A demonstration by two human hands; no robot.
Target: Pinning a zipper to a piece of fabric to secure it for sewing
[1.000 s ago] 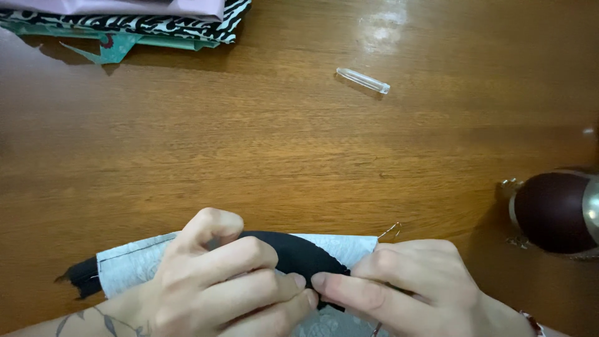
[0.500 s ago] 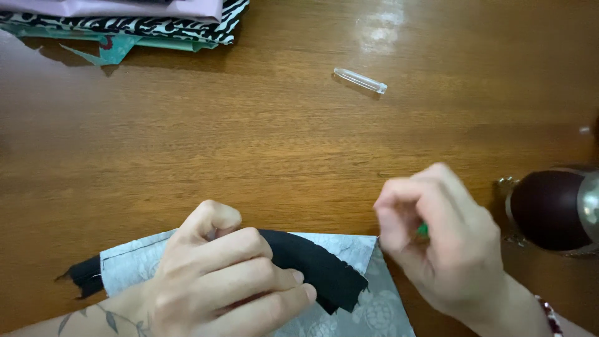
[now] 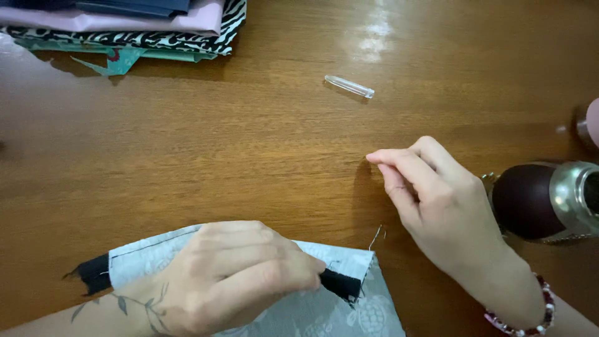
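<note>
My left hand (image 3: 240, 274) presses down on a grey patterned fabric piece (image 3: 349, 315) with a black strip (image 3: 340, 284) along its top edge, at the near edge of the wooden table (image 3: 249, 156). The fingertips pinch the black strip near its right end. A loose thread (image 3: 375, 237) sticks up from the fabric's right corner. My right hand (image 3: 437, 200) hovers above and to the right of the fabric. Its thumb and forefinger are pinched together and point left. Nothing shows between them.
A small clear plastic cap (image 3: 349, 86) lies further back on the table. Folded fabrics (image 3: 137, 25), zebra print, pink and teal, are stacked at the back left. A dark rounded container with a metal rim (image 3: 543, 200) stands at the right edge.
My right hand left the fabric's right end and rose up and to the right, then its pinched fingers turned left. The small green tool seen in it earlier no longer shows. My left hand stays put.
</note>
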